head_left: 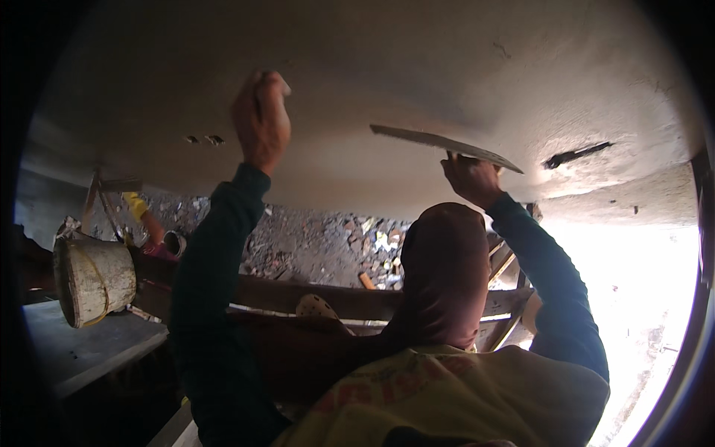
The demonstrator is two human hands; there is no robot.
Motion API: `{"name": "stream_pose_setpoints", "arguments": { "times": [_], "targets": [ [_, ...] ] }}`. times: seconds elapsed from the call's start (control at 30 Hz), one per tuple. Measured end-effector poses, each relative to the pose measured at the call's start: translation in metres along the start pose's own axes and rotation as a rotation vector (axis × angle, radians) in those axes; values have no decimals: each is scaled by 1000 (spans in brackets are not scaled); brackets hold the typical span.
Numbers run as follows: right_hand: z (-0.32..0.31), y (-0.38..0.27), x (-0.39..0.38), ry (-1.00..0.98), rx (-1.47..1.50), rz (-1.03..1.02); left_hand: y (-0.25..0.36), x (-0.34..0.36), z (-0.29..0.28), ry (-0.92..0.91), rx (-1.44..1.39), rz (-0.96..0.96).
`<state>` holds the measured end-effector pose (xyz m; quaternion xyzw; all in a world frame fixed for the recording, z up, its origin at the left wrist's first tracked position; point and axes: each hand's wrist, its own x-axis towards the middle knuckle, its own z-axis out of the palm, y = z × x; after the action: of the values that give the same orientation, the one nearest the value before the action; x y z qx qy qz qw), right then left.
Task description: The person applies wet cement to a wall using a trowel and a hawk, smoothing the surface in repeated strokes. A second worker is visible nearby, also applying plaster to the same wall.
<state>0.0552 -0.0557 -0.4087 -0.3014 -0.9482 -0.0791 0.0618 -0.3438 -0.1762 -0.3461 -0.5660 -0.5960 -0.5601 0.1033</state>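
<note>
My right hand is raised to the grey plastered surface overhead. It is closed around the grip of a plastering trowel, a long thin flat blade tilted down to the right, close to the plaster. Whether the blade touches the plaster all along, I cannot tell. To the left, my left hand is lifted near the same surface, slightly blurred, fingers curled in. Something pale shows by the thumb, too small to name. Both arms wear dark green sleeves.
Wooden planks cross below, with a holed clog near them. A stained bucket stands at left. Beyond it shows another person's yellow-gloved hand near a smaller pail. Rubble covers the ground. A dark slot cuts the plaster.
</note>
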Motion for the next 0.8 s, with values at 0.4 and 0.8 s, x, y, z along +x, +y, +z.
{"name": "stream_pose_setpoints", "arguments": {
  "times": [0.4,0.8],
  "targets": [
    [196,7,-31,11,213,196,39,-60,16,-653,-273,-599],
    [-42,19,28,195,87,82,53,-17,-50,-594,-283,-690]
  ]
}}
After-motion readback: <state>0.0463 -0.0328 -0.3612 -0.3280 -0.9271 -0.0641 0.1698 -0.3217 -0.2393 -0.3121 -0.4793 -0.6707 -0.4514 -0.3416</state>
